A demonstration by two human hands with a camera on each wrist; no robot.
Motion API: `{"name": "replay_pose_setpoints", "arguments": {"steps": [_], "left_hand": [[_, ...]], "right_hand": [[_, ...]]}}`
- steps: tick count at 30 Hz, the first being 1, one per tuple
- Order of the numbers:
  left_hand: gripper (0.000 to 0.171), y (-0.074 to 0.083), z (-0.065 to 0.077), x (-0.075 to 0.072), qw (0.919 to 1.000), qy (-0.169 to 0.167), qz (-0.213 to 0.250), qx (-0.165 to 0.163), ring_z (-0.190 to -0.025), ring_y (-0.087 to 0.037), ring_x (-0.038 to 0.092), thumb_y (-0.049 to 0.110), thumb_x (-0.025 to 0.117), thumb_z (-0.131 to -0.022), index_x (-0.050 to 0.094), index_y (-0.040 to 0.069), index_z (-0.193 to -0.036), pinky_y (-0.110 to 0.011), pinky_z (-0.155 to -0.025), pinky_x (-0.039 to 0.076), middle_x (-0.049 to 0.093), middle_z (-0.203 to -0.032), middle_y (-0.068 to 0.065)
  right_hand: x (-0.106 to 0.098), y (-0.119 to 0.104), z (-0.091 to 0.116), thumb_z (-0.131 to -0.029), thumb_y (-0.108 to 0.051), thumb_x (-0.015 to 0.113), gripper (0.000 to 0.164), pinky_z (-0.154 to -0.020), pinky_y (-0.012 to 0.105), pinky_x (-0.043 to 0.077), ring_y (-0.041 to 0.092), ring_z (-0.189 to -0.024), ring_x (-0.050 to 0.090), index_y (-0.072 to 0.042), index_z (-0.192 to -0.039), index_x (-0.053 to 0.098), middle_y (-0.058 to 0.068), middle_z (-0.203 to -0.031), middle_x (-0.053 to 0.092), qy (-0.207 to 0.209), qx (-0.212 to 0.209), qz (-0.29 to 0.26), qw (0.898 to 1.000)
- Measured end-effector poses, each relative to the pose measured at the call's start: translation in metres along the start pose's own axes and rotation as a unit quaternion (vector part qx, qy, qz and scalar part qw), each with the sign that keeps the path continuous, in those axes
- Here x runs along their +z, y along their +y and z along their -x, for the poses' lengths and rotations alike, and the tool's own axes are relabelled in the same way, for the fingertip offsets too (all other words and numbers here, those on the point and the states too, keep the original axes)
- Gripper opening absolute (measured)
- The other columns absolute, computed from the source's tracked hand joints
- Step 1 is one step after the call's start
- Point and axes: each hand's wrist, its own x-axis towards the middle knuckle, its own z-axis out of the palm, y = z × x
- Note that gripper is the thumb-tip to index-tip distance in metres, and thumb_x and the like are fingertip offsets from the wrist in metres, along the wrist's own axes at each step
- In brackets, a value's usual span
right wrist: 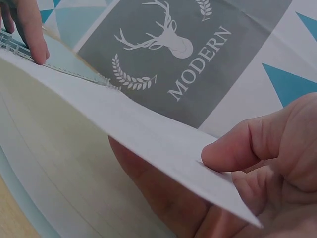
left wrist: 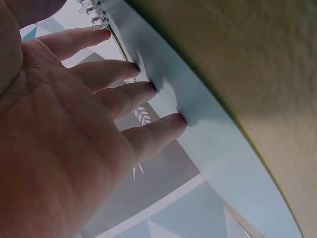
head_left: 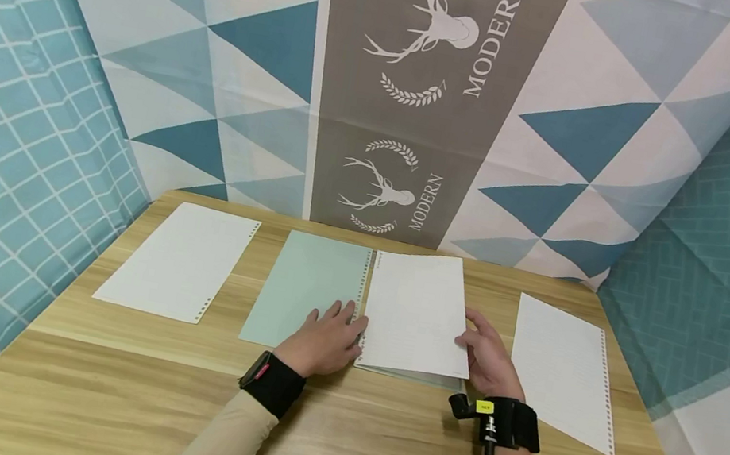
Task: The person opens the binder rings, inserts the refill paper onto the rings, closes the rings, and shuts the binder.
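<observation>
A ring-binder notebook lies spread in the middle of the table, its pale green cover (head_left: pixel 313 275) at the left and a white page (head_left: pixel 420 309) at the right. Clear plastic rings (left wrist: pixel 100 19) run along its spine. My left hand (head_left: pixel 322 341) rests on the cover beside the spine, its fingertips pressing the green surface in the left wrist view. With my right hand (head_left: pixel 490 363) I pinch the page's right edge, thumb on top and fingers beneath. That edge is lifted, and paler sheets (right wrist: pixel 54 168) show under it in the right wrist view.
A loose white sheet (head_left: pixel 178 261) with a few holes at its corners lies on the left of the wooden table (head_left: pixel 363 453). Another sheet (head_left: pixel 562 365), punched all along its right edge, lies beside my right hand. A patterned cloth (head_left: pixel 418 124) hangs behind the table.
</observation>
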Motion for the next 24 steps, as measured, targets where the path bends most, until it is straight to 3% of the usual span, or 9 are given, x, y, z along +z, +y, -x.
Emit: {"name": "replay_pose_setpoints", "arguments": {"steps": [16,24], "left_hand": [[0.048,-0.0007,-0.0004,0.0,1.0,-0.004,-0.002,0.002,-0.148,-0.045,0.037,0.03,0.06,-0.103,0.05,0.012,-0.146,-0.069,-0.11,0.038,0.039,-0.16,-0.023],[0.048,-0.0004,-0.0001,-0.0001,1.0,-0.001,0.0,0.001,-0.148,-0.045,0.038,0.03,0.062,-0.102,0.051,0.012,-0.146,-0.069,-0.11,0.038,0.04,-0.159,-0.023]], "right_hand": [[-0.0016,-0.0007,0.0015,-0.096,0.007,0.04,0.068,-0.081,0.027,0.059,0.008,-0.099,0.07,-0.008,-0.16,0.021,-0.001,-0.121,0.066,-0.001,0.001,-0.006,1.0],[-0.0038,0.0028,-0.0004,-0.095,0.009,0.04,0.07,-0.081,0.028,0.059,0.008,-0.1,0.069,-0.009,-0.16,0.021,0.006,-0.129,0.061,0.005,0.004,-0.005,1.0]]}}
